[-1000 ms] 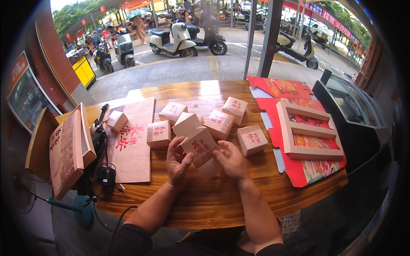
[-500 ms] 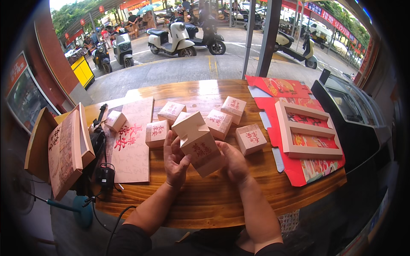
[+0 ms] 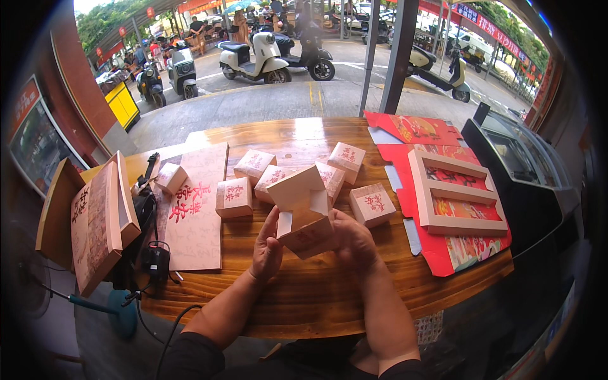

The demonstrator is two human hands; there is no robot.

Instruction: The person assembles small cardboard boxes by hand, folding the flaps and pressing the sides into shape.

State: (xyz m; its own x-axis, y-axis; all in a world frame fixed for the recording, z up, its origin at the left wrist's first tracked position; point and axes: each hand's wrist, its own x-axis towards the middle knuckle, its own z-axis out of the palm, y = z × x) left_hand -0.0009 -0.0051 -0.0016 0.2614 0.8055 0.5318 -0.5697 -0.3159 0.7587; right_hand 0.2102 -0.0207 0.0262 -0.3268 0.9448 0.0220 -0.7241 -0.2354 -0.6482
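Observation:
Between my two hands is a small pale-pink cardboard box (image 3: pixel 308 233), raised above the table and tilted. Its wide top flap stands up on the far side, and a small side flap sticks out toward my left hand. My left hand (image 3: pixel 266 252) grips its left side, fingers behind and thumb in front. My right hand (image 3: pixel 354 241) is closed round the right side. Several folded boxes of the same kind stand just beyond, among them a box (image 3: pixel 234 197) left of my hands and a box (image 3: pixel 372 206) to the right.
A printed pink board (image 3: pixel 201 237) lies at left, beside a black adapter (image 3: pixel 155 258) with cables. Larger cartons (image 3: pixel 104 221) lean at the table's left end. At right, a pink divided frame (image 3: pixel 437 229) rests on red printed card (image 3: pixel 396 154). Beyond the wooden table (image 3: pixel 285 304) are parked scooters.
The held box has tipped; its top flap has swung up and the opening now shows. My left hand has shifted slightly right and down along the box.

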